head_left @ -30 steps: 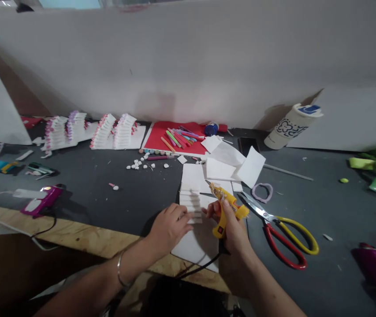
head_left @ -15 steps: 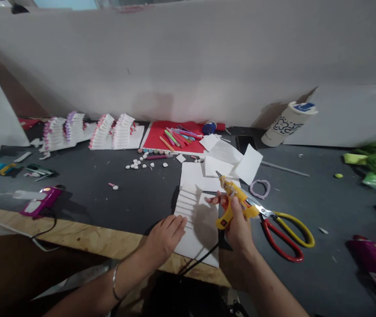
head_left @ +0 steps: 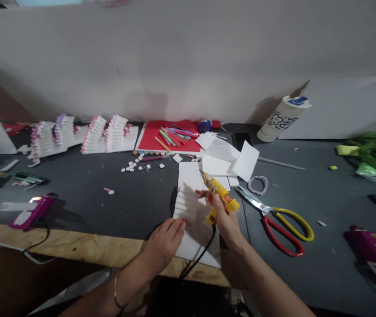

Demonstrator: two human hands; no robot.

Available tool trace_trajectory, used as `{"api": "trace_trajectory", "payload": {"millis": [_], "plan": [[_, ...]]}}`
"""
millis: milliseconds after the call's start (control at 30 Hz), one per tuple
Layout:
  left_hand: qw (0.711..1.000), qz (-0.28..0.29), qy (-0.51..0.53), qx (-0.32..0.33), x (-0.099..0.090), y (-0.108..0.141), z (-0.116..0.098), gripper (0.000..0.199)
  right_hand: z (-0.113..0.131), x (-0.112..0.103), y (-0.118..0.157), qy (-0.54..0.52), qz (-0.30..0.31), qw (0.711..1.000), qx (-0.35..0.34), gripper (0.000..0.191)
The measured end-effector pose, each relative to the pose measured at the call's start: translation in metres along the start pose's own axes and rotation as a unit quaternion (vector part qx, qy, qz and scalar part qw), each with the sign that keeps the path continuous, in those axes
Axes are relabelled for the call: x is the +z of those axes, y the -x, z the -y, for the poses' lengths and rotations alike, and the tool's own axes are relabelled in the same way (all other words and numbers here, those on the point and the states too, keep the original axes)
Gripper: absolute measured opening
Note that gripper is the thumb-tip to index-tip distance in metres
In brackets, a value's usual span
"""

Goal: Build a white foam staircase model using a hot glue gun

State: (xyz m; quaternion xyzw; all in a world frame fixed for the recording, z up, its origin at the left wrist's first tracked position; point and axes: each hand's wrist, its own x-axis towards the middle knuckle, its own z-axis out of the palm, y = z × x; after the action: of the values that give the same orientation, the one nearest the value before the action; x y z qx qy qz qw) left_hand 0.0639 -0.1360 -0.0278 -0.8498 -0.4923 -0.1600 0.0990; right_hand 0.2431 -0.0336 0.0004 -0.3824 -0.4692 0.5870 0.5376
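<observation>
My right hand (head_left: 225, 218) is wrapped round a yellow glue gun (head_left: 219, 191), its nozzle pointing up and left above white sheets. A black cord runs down from the grip. My left hand (head_left: 166, 242) rests with its fingers together at the lower left edge of a ridged white piece (head_left: 186, 204). Whether those fingertips pinch anything is hidden. Under the piece lies a white sheet (head_left: 204, 246) at the table's front edge. Scissors (head_left: 263, 209) with one red and one yellow handle lie open to the right of the glue gun.
Markers (head_left: 177, 137) lie on red sheets at the back. Ridged white pieces with coloured tips (head_left: 44, 141) stand at back left. A white cup (head_left: 283, 119) stands at back right. Purple devices (head_left: 34, 211) sit at both sides; small white lumps (head_left: 131, 165) lie left of centre.
My right hand has moved left with the glue gun, which is now nearer the ridged piece and away from the scissors. My left hand stays almost in place. The view has shifted slightly.
</observation>
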Motion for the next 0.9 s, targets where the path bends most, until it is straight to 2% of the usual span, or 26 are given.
{"api": "trace_trajectory", "payload": {"millis": [267, 433, 567, 767, 900], "plan": [[1.0, -0.015, -0.015, 0.005, 0.004, 0.003, 0.001, 0.031, -0.008, -0.003, 0.001, 0.009, 0.01, 1.0, -0.008, 0.037], [1.0, -0.018, -0.015, 0.001, 0.003, 0.002, 0.001, 0.032, -0.013, -0.006, -0.002, -0.032, -0.017, 0.999, -0.026, 0.035], [1.0, -0.025, -0.015, -0.001, 0.005, 0.003, 0.001, 0.035, -0.018, -0.006, -0.011, -0.063, -0.036, 0.997, -0.01, 0.039], [0.999, -0.028, -0.019, 0.004, 0.005, 0.002, 0.002, 0.033, -0.024, -0.004, -0.018, -0.113, -0.013, 0.993, 0.008, 0.038], [1.0, -0.028, -0.014, 0.002, 0.004, 0.002, 0.0, 0.033, -0.027, -0.008, -0.015, -0.087, -0.003, 0.996, 0.022, 0.037]]}}
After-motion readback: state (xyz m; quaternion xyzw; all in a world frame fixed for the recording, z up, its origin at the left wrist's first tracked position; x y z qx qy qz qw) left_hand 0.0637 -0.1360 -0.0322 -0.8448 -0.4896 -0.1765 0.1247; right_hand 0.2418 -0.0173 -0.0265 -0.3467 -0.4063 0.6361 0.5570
